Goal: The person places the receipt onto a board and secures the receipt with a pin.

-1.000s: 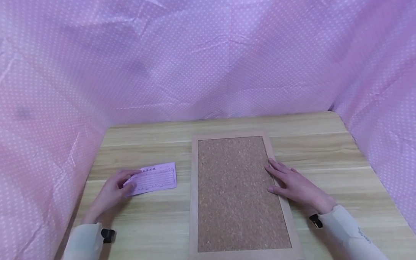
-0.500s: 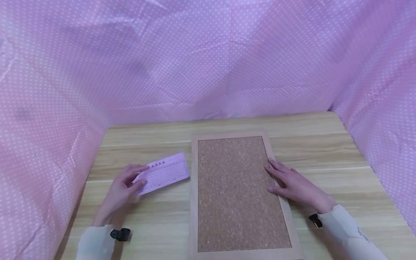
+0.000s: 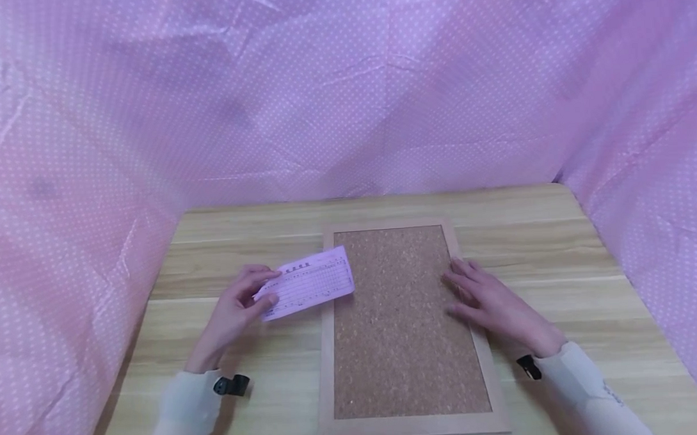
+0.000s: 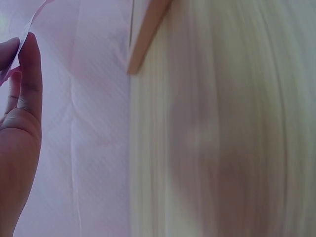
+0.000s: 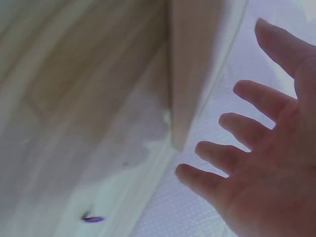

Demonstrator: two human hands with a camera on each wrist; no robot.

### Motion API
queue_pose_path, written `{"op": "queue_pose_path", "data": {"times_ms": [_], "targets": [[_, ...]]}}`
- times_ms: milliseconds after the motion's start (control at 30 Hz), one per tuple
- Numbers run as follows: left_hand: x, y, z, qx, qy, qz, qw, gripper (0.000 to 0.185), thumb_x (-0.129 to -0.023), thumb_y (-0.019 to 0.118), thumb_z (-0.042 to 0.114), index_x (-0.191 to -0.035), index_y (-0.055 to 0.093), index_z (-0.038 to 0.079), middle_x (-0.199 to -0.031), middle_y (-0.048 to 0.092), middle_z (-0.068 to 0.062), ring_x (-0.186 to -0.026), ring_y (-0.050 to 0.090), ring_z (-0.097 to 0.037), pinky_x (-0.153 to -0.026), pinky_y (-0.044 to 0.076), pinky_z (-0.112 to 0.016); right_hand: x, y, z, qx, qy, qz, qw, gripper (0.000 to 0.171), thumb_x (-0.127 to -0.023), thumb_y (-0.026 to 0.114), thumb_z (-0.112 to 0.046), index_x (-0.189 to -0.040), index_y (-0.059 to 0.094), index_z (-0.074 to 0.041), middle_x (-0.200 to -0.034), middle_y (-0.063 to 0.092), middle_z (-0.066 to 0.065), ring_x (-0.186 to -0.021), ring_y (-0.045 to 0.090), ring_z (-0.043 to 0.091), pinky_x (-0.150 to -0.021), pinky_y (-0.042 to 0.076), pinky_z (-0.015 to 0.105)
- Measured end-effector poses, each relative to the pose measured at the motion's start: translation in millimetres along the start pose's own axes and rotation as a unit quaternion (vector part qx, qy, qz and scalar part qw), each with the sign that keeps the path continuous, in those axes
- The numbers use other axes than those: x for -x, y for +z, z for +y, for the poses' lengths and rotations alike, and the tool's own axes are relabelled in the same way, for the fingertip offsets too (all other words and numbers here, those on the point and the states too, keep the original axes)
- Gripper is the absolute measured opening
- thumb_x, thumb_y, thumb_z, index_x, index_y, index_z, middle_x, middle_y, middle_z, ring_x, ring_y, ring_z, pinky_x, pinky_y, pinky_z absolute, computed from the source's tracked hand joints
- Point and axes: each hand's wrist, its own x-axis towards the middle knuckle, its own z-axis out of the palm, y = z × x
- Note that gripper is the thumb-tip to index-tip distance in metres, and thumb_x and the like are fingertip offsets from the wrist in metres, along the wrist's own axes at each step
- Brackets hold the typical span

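My cream sleeves come in from the near edge of the wooden bench [image 3: 557, 248]. My right hand [image 3: 495, 302] lies flat with its fingers [image 3: 462, 274] spread and relaxed, resting on the right frame of the cork board [image 3: 401, 331]. My left hand [image 3: 236, 311] pinches the left end of a pink printed slip [image 3: 310, 283] between thumb and fingers, holding it tilted, its right end over the board's upper left corner. Beyond the bench hangs a pink dotted cloth [image 3: 344, 89].
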Motion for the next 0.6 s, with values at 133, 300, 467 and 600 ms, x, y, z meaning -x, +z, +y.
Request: {"op": "queue_pose_path", "data": {"times_ms": [133,300,467,600], "targets": [[-6.2,14.3,7.8,0.023,0.013,-0.013,0.9996,0.039,-0.094,0.073,0.0,-0.132,0.069,0.004,-0.13,0.053,-0.008,-0.103,0.058,-0.017,-0.078,0.051,-0.019,-3.4,-4.1,-12.8,-0.002,0.001,0.024,1.0,0.066,-0.098,0.072,-0.034,-0.151,0.05,0.0,-0.164,0.032,0.025,-0.148,0.028,0.053,-0.115,0.025,0.068],[-10.0,31.7,15.3,0.063,0.042,-0.036,0.9965,0.039,-0.094,0.071,-0.004,-0.132,0.067,0.0,-0.129,0.052,-0.011,-0.103,0.06,-0.016,-0.079,0.055,-0.021,-6.8,-7.0,-28.8,-0.024,-0.022,0.07,0.997,0.064,-0.097,0.074,-0.027,-0.15,0.051,0.001,-0.162,0.037,0.023,-0.145,0.037,0.049,-0.113,0.032,0.065],[-14.6,47.3,23.2,0.104,0.061,-0.053,0.9913,0.041,-0.092,0.069,-0.01,-0.132,0.066,-0.003,-0.127,0.052,-0.013,-0.104,0.063,-0.016,-0.08,0.058,-0.025,-11.7,-12.7,-47.3,-0.071,-0.03,0.1,0.992,0.063,-0.098,0.073,-0.024,-0.153,0.049,-0.005,-0.161,0.042,0.017,-0.142,0.044,0.042,-0.112,0.037,0.06],[-18.7,58.5,29.7,0.12,0.067,-0.058,0.9888,0.041,-0.092,0.069,-0.01,-0.132,0.066,-0.004,-0.127,0.052,-0.014,-0.107,0.063,-0.017,-0.082,0.058,-0.026,-17.7,-16.2,-61.7,-0.119,-0.025,0.116,0.986,0.062,-0.099,0.072,-0.023,-0.154,0.048,-0.008,-0.157,0.048,0.016,-0.141,0.048,0.037,-0.113,0.038,0.056]]}}
